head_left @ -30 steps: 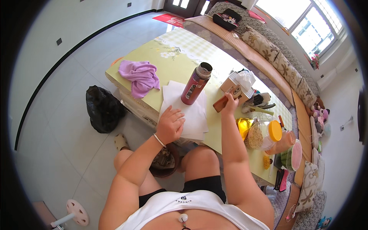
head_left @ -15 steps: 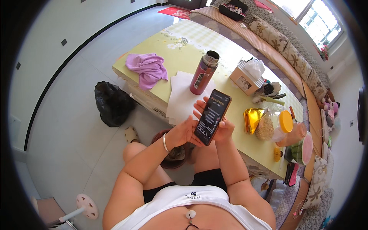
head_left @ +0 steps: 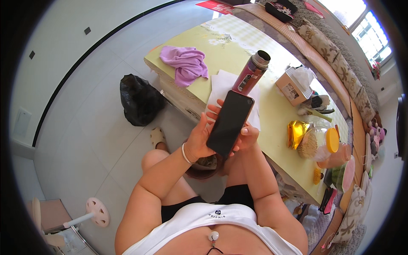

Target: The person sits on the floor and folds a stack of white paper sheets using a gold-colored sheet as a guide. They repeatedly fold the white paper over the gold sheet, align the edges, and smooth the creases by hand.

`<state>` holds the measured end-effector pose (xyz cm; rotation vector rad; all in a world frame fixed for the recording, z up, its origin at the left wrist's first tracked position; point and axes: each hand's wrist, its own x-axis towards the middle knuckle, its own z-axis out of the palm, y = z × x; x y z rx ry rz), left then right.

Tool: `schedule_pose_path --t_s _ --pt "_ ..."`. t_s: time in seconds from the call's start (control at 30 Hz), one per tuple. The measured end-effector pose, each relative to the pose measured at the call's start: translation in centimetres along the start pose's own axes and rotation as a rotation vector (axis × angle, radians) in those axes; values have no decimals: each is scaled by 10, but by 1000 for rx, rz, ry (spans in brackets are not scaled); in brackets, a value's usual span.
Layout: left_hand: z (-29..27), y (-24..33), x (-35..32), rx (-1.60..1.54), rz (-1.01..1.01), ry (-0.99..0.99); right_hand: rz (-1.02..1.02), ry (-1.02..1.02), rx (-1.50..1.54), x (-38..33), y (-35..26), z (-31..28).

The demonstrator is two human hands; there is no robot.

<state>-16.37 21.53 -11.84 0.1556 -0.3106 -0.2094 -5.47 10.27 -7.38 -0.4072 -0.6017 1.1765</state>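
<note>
**Ana:** Head view puts the phone [head_left: 230,123] at frame centre, dark screen up, lifted above the lap and just in front of the table [head_left: 272,110] edge. Who has it?

**Ben:** Both hands. The left hand [head_left: 199,142] wraps the lower left edge with its grip clamped on the phone, thumb up along the side. The right hand [head_left: 245,137] sits behind and to the right, fingers curled onto the back edge, so that grip is also closed on it.

**Ana:** What could go wrong?

**Ben:** My guess is a slip. The phone is tilted and held by its edges over bare thighs and a hard tiled floor [head_left: 106,140]. If either grip loosens, it could slide off toward the floor at lower centre.

**Ana:** Anything on the table at risk?

**Ben:** The flask [head_left: 250,73], just above the phone in the frame. It stands upright and appears open at the top, on white paper [head_left: 221,87]. I judge that a forward swing of the phone or an elbow might knock it over and wet the paper, if it holds liquid; I cannot see inside.

**Ana:** And further off?

**Ben:** The purple cloth [head_left: 186,63] at upper left and the tissue box [head_left: 293,85] at upper right lie well apart from the hands. The jars [head_left: 323,144] at right crowd the table edge, near the right elbow.
</note>
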Motion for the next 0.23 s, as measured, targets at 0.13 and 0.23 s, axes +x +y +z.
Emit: schedule_pose_path --t_s 0.13,0.23 --pt "-1 23 -12 117 135 129 -79 -119 106 22 1 -28" --pt "0 44 -26 307 251 231 -237 415 -564 28 -5 -29"
